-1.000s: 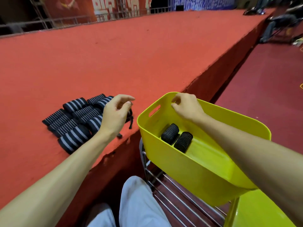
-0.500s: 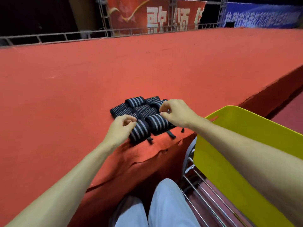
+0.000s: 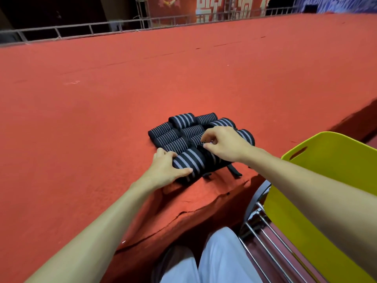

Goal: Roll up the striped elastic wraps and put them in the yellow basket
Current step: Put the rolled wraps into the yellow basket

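Now the wraps (image 3: 191, 131) are lying bunched in a pile on the red carpet (image 3: 91, 103), close to its near edge. The left hand (image 3: 166, 168) is gripping the front wrap (image 3: 188, 163), with the thumb curling over its near side and the fingers over its far side. The right hand (image 3: 223, 144) is hanging low over the middle of the pile, just behind that front wrap. Its fingers are bending down narrow with the tips close together; whether they are pinching a wrap or only touching it I cannot tell. A black strap (image 3: 234, 172) is trailing from the pile toward the carpet's edge. The basket (image 3: 336, 152) is standing to the right of the pile, apart from it, over a metal rack (image 3: 257, 211), and its floor is lying out of sight. White trousers (image 3: 222, 260) are showing at the bottom.
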The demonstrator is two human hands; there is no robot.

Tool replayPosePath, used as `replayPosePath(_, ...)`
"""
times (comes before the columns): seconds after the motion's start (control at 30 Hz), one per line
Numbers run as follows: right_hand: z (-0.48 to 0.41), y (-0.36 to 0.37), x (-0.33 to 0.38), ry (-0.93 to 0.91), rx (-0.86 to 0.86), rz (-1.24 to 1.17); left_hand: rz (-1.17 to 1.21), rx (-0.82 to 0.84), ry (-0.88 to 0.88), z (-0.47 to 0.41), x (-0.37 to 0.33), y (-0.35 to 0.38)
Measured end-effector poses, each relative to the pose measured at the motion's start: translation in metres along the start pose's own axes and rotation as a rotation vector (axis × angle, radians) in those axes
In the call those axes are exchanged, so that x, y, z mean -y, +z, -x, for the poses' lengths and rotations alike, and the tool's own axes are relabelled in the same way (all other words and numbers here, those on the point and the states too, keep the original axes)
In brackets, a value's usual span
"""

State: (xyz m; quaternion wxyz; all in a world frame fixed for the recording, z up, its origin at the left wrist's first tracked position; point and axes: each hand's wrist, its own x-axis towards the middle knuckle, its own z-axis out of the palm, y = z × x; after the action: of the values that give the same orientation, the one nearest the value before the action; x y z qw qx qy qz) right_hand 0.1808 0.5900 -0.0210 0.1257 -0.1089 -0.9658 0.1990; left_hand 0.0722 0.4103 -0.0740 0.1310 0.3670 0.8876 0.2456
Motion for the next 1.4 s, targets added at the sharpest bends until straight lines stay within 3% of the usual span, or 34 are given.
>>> replayPosePath(0.1,0.003,-0.003,-0.002,0.011,-0.006,-0.015,-0.064,-0.029,-0.009,0.002,-0.008,0.0)
replayPosePath(0.17,0.005,-0.005,-0.002,0.024,-0.001,-0.025,-0.003,-0.054,-0.06,0.007,-0.012,0.004)
replayPosePath(0.4,0.001,-0.005,0.01,0.028,0.007,0.005,0.17,-0.123,0.008,0.026,-0.004,-0.002)
replayPosePath(0.53,-0.016,0.006,0.023,-0.005,0.038,0.041,0.434,-0.12,-0.049,0.043,0.033,-0.023)
replayPosePath(0.8,-0.058,0.047,0.039,-0.058,0.185,0.291,0.871,-0.443,-0.322,0.06,0.08,-0.015)
replayPosePath(1.03,-0.071,0.066,0.035,0.019,0.243,0.339,0.817,-0.51,-0.252,0.056,0.084,-0.004)
replayPosePath(1.27,-0.066,0.058,0.041,-0.115,0.278,0.655,0.89,-0.528,-0.284,0.053,0.085,-0.007)
replayPosePath(1.4,-0.052,0.048,0.04,-0.233,0.217,0.669,1.007,-0.605,-0.348,0.057,0.079,-0.018)
